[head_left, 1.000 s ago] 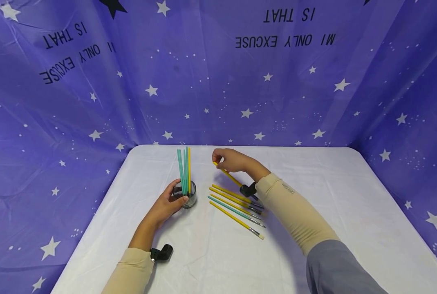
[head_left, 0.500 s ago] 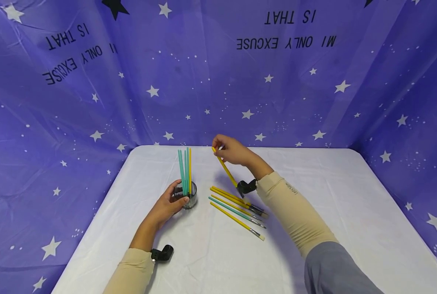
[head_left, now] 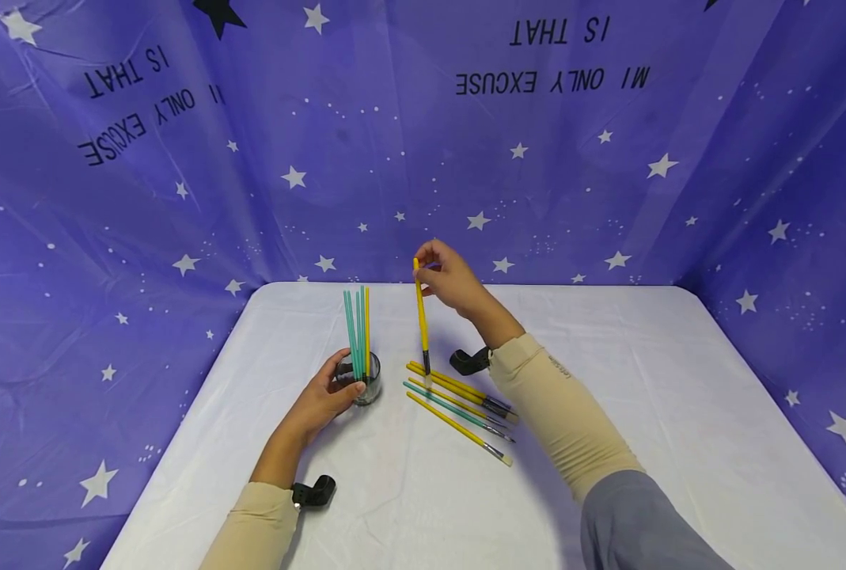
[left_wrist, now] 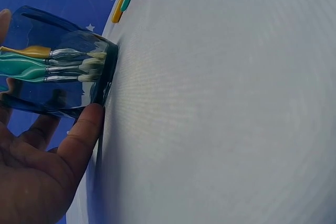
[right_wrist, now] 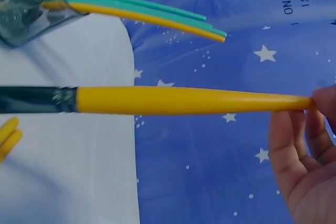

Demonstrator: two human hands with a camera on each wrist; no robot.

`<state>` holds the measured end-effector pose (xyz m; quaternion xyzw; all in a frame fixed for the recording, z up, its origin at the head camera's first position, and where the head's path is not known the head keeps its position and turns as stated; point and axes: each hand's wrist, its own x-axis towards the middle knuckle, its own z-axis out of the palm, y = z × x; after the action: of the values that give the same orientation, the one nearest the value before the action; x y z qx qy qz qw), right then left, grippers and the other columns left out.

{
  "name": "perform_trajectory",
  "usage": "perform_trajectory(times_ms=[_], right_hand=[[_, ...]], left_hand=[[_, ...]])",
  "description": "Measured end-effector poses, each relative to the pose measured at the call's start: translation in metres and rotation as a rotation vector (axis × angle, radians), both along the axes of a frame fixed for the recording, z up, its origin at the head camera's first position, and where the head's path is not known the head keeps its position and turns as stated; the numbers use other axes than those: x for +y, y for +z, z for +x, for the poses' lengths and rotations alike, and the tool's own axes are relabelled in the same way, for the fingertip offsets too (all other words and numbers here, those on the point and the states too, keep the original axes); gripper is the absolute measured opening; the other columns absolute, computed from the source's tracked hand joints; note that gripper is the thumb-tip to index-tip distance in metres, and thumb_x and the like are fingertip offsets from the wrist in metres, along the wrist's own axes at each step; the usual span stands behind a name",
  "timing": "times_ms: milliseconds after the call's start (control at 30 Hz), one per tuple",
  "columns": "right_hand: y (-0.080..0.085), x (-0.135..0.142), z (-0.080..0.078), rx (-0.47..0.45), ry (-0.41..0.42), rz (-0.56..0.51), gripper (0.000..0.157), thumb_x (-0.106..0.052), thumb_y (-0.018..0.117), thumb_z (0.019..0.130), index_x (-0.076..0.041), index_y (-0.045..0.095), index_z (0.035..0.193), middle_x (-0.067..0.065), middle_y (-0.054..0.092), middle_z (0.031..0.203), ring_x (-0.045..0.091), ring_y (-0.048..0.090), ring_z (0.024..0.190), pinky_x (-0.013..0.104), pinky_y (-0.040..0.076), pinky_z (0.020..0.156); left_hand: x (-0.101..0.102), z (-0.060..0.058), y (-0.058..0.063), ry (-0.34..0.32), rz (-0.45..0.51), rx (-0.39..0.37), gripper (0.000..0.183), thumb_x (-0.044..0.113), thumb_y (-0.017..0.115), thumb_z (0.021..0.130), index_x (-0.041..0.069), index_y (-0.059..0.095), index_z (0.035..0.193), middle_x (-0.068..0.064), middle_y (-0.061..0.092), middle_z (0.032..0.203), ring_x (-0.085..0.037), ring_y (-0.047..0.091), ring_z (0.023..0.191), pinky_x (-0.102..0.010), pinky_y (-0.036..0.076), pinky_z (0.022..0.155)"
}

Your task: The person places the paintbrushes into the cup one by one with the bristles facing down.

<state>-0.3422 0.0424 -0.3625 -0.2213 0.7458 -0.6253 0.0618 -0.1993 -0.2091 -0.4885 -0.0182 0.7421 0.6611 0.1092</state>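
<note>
My left hand (head_left: 326, 396) grips a dark clear glass (head_left: 373, 388) standing on the table. Inside it several teal paintbrushes (left_wrist: 21, 67) and a yellow one (left_wrist: 34, 51) stand bristles down, as the left wrist view shows. My right hand (head_left: 451, 277) pinches the handle end of another yellow paintbrush (head_left: 422, 317). That brush hangs nearly upright, bristles down, to the right of the glass; in the right wrist view its handle (right_wrist: 173, 100) runs from the fingertips to a dark ferrule. Below it a row of yellow paintbrushes (head_left: 451, 427) and one teal paintbrush (head_left: 437, 398) lies on the table.
A white cloth covers the table (head_left: 408, 507). A purple curtain (head_left: 423, 158) with stars and lettering rises behind the table's far edge and along both sides. Black cameras (head_left: 316, 491) are strapped to both wrists.
My right hand has risen away from me, lifting the yellow paintbrush off the row. The brush has swung from slanted to nearly upright. The left hand and glass stay put.
</note>
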Motion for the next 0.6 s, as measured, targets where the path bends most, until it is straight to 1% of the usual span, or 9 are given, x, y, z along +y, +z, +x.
perform_trajectory(times_ms=[67, 167, 333, 400, 500, 600], right_hand=[[0.001, -0.002, 0.0, 0.003, -0.022, -0.041, 0.015, 0.001, 0.057, 0.097, -0.004, 0.05, 0.11, 0.012, 0.053, 0.103, 0.031, 0.06, 0.094, 0.04, 0.056, 0.075], [0.004, -0.006, 0.002, 0.004, -0.048, -0.099, 0.016, 0.001, 0.057, 0.098, -0.003, 0.05, 0.111, 0.011, 0.052, 0.103, 0.031, 0.06, 0.095, 0.04, 0.056, 0.077], [0.013, -0.014, 0.006, -0.006, -0.081, -0.181, 0.016, 0.002, 0.057, 0.097, -0.003, 0.051, 0.111, 0.01, 0.052, 0.102, 0.027, 0.06, 0.089, 0.045, 0.056, 0.08], [0.016, -0.017, 0.009, -0.01, -0.091, -0.214, 0.016, 0.002, 0.057, 0.097, -0.004, 0.051, 0.11, 0.01, 0.052, 0.102, 0.027, 0.06, 0.089, 0.046, 0.056, 0.081], [0.02, -0.021, 0.013, -0.003, -0.104, -0.256, 0.015, 0.003, 0.057, 0.097, -0.005, 0.051, 0.109, 0.009, 0.052, 0.101, 0.027, 0.06, 0.089, 0.046, 0.056, 0.08], [0.023, -0.026, 0.016, 0.002, -0.119, -0.303, 0.016, 0.004, 0.057, 0.097, -0.005, 0.05, 0.108, 0.008, 0.051, 0.1, 0.024, 0.06, 0.086, 0.046, 0.056, 0.08]], left_hand=[[0.0, 0.0, 0.0, -0.003, 0.001, 0.002, 0.079, 0.016, 0.071, 0.093, 0.026, 0.025, 0.156, -0.02, 0.04, 0.144, -0.027, 0.049, 0.118, -0.036, 0.049, 0.089], [0.0, 0.001, 0.001, -0.002, -0.011, 0.005, 0.08, 0.018, 0.071, 0.093, 0.025, 0.024, 0.157, -0.021, 0.039, 0.145, -0.027, 0.049, 0.119, -0.036, 0.049, 0.09], [0.0, 0.001, 0.0, -0.003, -0.021, 0.006, 0.08, 0.018, 0.071, 0.094, 0.024, 0.023, 0.157, -0.022, 0.038, 0.145, -0.027, 0.049, 0.118, -0.037, 0.049, 0.091], [-0.001, 0.0, 0.0, -0.006, -0.025, 0.007, 0.08, 0.018, 0.07, 0.094, 0.023, 0.022, 0.158, -0.022, 0.038, 0.145, -0.028, 0.049, 0.118, -0.037, 0.048, 0.091], [0.0, 0.0, 0.0, 0.007, -0.033, 0.003, 0.08, 0.018, 0.071, 0.094, 0.025, 0.023, 0.157, -0.021, 0.039, 0.145, -0.029, 0.049, 0.12, -0.039, 0.048, 0.093], [0.0, 0.0, 0.0, 0.009, -0.037, 0.001, 0.08, 0.019, 0.072, 0.093, 0.026, 0.025, 0.157, -0.019, 0.039, 0.146, -0.03, 0.048, 0.123, -0.04, 0.048, 0.094]])
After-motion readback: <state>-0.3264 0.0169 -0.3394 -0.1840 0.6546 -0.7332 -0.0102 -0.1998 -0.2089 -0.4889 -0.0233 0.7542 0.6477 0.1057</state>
